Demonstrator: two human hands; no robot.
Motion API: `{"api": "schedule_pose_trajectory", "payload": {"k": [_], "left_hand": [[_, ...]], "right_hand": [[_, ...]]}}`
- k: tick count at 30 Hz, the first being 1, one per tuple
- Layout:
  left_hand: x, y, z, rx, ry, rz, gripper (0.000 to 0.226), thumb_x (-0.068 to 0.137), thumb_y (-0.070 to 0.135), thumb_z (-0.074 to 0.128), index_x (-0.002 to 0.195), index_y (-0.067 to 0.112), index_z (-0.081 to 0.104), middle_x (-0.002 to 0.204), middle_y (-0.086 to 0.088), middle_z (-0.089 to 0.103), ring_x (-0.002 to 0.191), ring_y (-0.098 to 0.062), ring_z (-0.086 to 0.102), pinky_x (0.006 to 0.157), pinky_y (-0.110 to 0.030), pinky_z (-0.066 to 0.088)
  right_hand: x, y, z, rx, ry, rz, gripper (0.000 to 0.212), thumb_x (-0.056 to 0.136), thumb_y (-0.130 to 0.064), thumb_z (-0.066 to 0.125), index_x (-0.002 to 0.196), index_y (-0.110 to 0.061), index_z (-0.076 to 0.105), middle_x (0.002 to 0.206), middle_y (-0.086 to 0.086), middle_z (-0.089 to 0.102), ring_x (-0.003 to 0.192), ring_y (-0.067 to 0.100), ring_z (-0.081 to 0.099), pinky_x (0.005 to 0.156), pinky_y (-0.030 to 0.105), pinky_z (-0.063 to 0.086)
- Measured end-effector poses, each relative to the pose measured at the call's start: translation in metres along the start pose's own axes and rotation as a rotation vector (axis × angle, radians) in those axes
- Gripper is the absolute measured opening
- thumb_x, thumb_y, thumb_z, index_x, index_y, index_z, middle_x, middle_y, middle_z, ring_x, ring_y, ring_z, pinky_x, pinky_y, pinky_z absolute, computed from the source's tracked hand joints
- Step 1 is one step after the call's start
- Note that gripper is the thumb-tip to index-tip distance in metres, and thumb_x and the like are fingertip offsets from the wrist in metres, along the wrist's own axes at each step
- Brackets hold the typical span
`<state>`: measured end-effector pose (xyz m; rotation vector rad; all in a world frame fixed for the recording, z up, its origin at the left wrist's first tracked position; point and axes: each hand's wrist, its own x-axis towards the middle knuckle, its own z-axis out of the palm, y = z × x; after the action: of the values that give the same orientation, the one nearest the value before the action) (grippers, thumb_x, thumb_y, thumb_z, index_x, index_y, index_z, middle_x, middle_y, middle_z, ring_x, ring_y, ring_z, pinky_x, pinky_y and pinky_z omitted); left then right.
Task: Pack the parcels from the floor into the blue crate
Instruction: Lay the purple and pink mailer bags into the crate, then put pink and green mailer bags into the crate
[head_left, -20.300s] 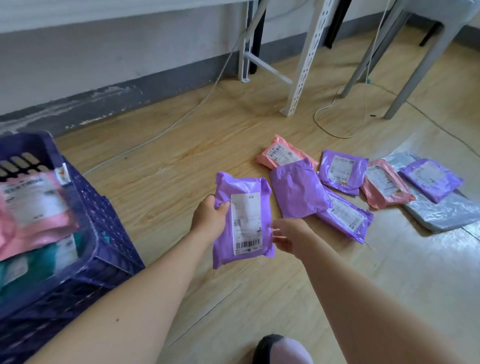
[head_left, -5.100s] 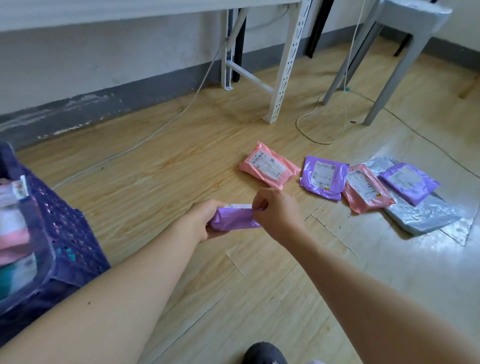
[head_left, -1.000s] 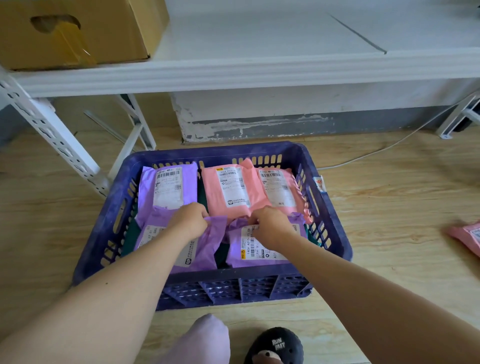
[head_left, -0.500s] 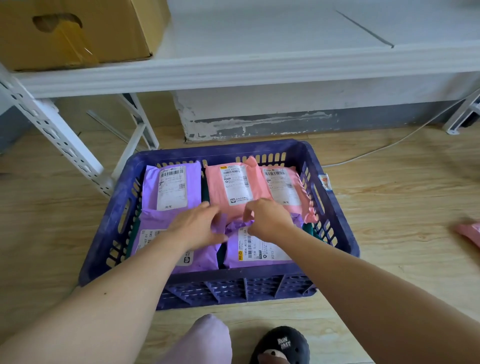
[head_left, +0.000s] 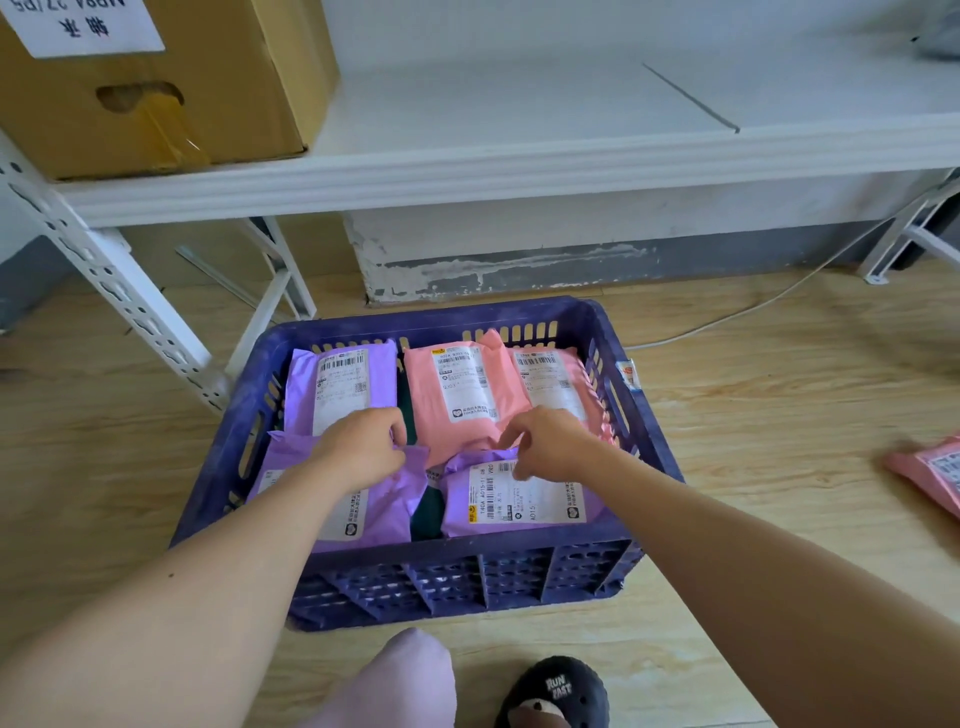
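Note:
The blue crate (head_left: 467, 577) stands on the wooden floor right in front of me. Along its back lie a purple parcel (head_left: 343, 384) and two pink parcels (head_left: 457, 395) (head_left: 550, 384), labels up. Two more purple parcels lie at the front. My left hand (head_left: 358, 452) pinches the top corner of the front left purple parcel (head_left: 384, 499). My right hand (head_left: 545, 441) has its curled fingers on the top edge of the front right purple parcel (head_left: 524, 504). One pink parcel (head_left: 930, 473) lies on the floor at the far right.
A white shelf (head_left: 519, 130) hangs over the crate's far side, with a cardboard box (head_left: 156, 88) on it. Its perforated leg (head_left: 119, 296) slants down left of the crate. A white cable (head_left: 753, 306) runs along the floor at the right. My shoe (head_left: 556, 691) is below the crate.
Long before, I held a purple parcel over the floor pile. Within the last second, my hands met at the crate's middle, then moved apart onto the two front purple parcels.

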<state>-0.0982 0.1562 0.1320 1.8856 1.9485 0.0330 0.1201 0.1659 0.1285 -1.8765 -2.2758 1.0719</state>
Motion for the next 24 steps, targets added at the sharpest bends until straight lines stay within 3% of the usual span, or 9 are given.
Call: {"api": "schedule_pose_trajectory", "payload": {"k": [4,11,13,16,24], "left_hand": [[-0.007,0.019,-0.017,-0.014,0.028,0.059,0.014,0.084,0.007,0.054,0.086,0.02,0.061,0.081,0.009,0.057,0.084,-0.017,0.056,0.07,-0.028,0.044],[-0.03,0.096,-0.047,-0.062,0.097,0.254,0.015,0.086,0.014,0.055,0.092,0.025,0.064,0.095,0.011,0.06,0.094,-0.014,0.057,0.081,-0.029,0.047],[-0.04,0.117,-0.051,-0.064,0.118,0.309,0.016,0.085,0.016,0.055,0.093,0.024,0.066,0.094,0.012,0.061,0.096,-0.014,0.058,0.083,-0.031,0.048],[-0.056,0.151,-0.054,-0.063,0.125,0.389,0.013,0.085,0.018,0.056,0.089,0.027,0.065,0.092,0.013,0.061,0.094,-0.014,0.058,0.082,-0.031,0.049],[-0.082,0.266,-0.036,-0.006,0.055,0.67,0.013,0.085,0.021,0.058,0.08,0.032,0.058,0.089,0.013,0.061,0.089,-0.012,0.059,0.08,-0.027,0.048]], "right_hand": [[-0.021,-0.003,-0.022,0.085,0.103,0.003,0.034,0.08,-0.005,0.069,0.111,-0.018,0.065,0.105,0.002,0.064,0.095,0.02,0.062,0.073,0.025,0.049],[-0.091,0.002,-0.079,0.118,0.338,-0.034,0.03,0.08,-0.006,0.067,0.108,-0.017,0.068,0.091,-0.003,0.064,0.08,0.011,0.056,0.056,0.012,0.038],[-0.114,0.011,-0.093,0.166,0.418,-0.003,0.028,0.079,-0.005,0.065,0.104,-0.018,0.071,0.088,-0.002,0.065,0.079,0.012,0.056,0.057,0.013,0.041],[-0.153,0.028,-0.109,0.254,0.483,0.065,0.022,0.08,-0.005,0.066,0.098,-0.017,0.071,0.086,0.0,0.065,0.074,0.015,0.057,0.071,0.025,0.051],[-0.241,0.104,-0.132,0.257,0.536,0.193,0.023,0.084,-0.009,0.066,0.106,-0.016,0.068,0.089,-0.003,0.063,0.068,0.005,0.054,0.069,0.022,0.047]]}}
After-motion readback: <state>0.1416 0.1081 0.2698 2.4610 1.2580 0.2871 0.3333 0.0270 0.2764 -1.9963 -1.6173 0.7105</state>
